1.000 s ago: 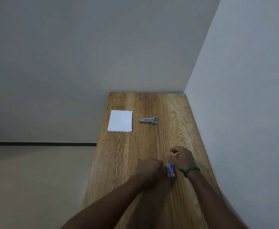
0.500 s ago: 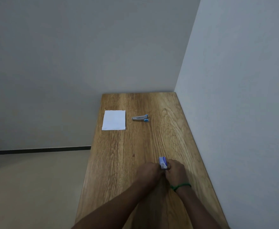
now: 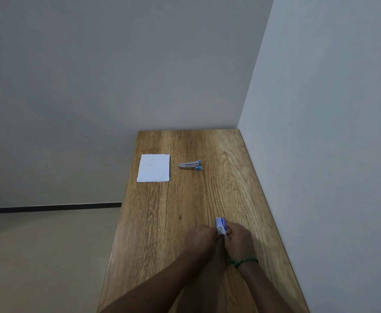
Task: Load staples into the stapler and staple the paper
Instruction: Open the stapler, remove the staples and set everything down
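A small blue and white staple box (image 3: 220,225) pokes out from between my two hands near the table's front right. My right hand (image 3: 239,241), with a green band at the wrist, grips its near end. My left hand (image 3: 202,239) presses against the box from the left with its fingers curled; whether it grips the box is hidden. A silver stapler (image 3: 189,165) with a blue end lies on its side farther back, mid-table. To the left of the stapler a white sheet of paper (image 3: 153,168) lies flat, close to the table's left edge.
The wooden table (image 3: 173,211) is long and narrow. A grey wall runs along its right edge and another stands behind its far edge. The left edge drops off to a beige floor.
The staple box lay on the table between my hands a second ago. Both hands have closed in on it and now hold it together.
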